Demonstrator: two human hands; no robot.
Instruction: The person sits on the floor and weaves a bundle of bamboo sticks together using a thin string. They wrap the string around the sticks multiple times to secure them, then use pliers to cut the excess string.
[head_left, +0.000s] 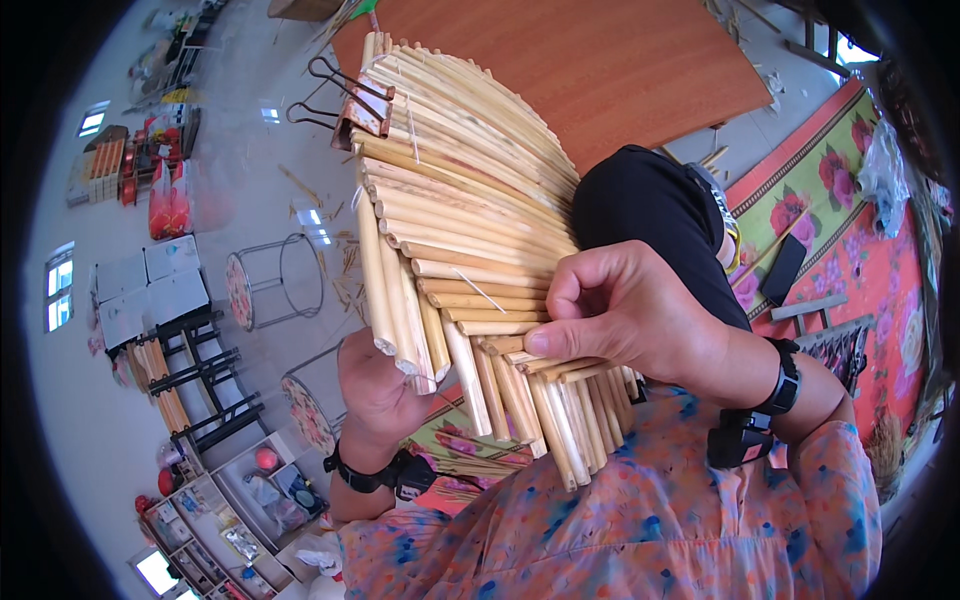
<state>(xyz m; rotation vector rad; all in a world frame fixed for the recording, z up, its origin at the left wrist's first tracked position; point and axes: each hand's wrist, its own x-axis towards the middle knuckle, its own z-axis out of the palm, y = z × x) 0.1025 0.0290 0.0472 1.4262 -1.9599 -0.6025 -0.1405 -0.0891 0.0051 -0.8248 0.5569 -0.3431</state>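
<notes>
A panel of pale, straw-coloured stalks (470, 200) is held up in front of me. Its stalks lie side by side in a fan, crossed by others pointing down at the lower edge. Bits of white thread run across it. A rusty binder clip (366, 108) grips its upper left corner. My left hand (380, 385) holds the panel from behind at the lower left, its fingers hidden by the stalks. My right hand (625, 305) is closed at the right side, thumb and curled forefinger pressed on the stalks where the two directions meet.
A brown board (590, 70) lies beyond the panel, near my dark-trousered knee (640, 195). Round stools (275, 285) and stalk scraps are on the floor at left. At right, a phone-like black slab (783, 270) and a plastic bag (885, 170) rest on flowered cloth (880, 330).
</notes>
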